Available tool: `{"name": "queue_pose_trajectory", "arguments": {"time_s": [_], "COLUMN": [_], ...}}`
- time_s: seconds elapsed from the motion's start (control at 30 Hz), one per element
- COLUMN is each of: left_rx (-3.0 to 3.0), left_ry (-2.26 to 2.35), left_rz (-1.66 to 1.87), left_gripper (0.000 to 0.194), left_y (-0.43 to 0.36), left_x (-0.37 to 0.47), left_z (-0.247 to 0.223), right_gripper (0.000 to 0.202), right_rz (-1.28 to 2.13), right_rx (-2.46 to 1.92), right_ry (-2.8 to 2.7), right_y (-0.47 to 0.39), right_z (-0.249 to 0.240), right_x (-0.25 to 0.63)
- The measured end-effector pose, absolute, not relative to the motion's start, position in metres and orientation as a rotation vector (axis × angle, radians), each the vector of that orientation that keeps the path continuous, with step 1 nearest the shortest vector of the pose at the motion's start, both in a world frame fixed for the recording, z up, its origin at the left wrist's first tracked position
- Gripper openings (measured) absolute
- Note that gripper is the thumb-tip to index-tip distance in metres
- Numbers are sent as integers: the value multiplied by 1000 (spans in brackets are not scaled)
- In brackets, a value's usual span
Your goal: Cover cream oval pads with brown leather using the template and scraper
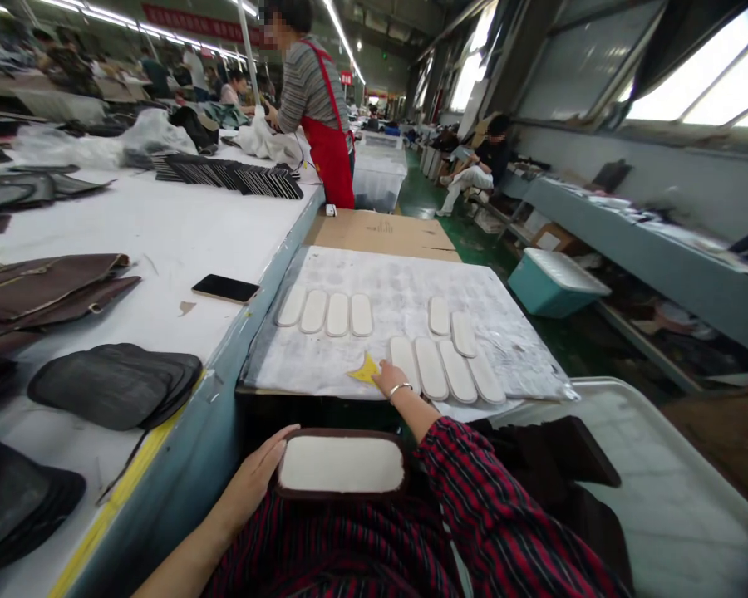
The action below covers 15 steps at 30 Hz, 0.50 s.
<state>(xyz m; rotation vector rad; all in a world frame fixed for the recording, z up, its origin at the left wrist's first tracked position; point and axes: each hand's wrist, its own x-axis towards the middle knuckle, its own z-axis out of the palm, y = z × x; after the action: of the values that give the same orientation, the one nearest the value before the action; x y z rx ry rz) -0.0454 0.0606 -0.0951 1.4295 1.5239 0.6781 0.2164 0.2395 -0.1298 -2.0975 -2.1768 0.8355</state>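
A long rounded panel (342, 465), white in the middle with a dark brown border, rests at my lap. My left hand (267, 461) grips its left end, the thumb side along the edge. Over the near part of the paper-covered board, my right hand (389, 380) has its fingertips closed at the right corner of a small yellow pointed piece (365, 370). Just right of that hand lie several white oval pieces (431, 370) on the board. Another row of white ovals (337, 314) lies farther left.
On the white table (224, 224) at left are a phone (225, 288), stacked dark oval panels (115, 384) and brown leather (43, 291). A person in a red apron (327, 141) stands beyond. Dark brown pieces (554, 465) lie on a pale bin (666, 473) at right.
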Motion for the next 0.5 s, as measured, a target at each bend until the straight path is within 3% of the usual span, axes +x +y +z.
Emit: {"name": "queue_pose_trajectory", "arguments": {"time_s": [0.1, 0.27, 0.4, 0.5], "left_rx": [1943, 2537, 2559, 2537], "left_ry": [1579, 1351, 1432, 1457], "left_rz": [541, 169, 71, 45], "left_gripper": [55, 106, 94, 86], "left_y": [68, 73, 74, 75], "left_x": [-40, -18, -3, 3], "left_z": [-92, -83, -75, -69], "right_gripper": [32, 28, 31, 26], "right_rz": [864, 1291, 1755, 1770], "right_rx": [-2022, -1581, -1228, -1286], "right_ry": [-2198, -2391, -2453, -2367], "right_y": [236, 207, 193, 193], "right_z": [-128, -119, -123, -138], "right_x": [222, 208, 190, 175]}}
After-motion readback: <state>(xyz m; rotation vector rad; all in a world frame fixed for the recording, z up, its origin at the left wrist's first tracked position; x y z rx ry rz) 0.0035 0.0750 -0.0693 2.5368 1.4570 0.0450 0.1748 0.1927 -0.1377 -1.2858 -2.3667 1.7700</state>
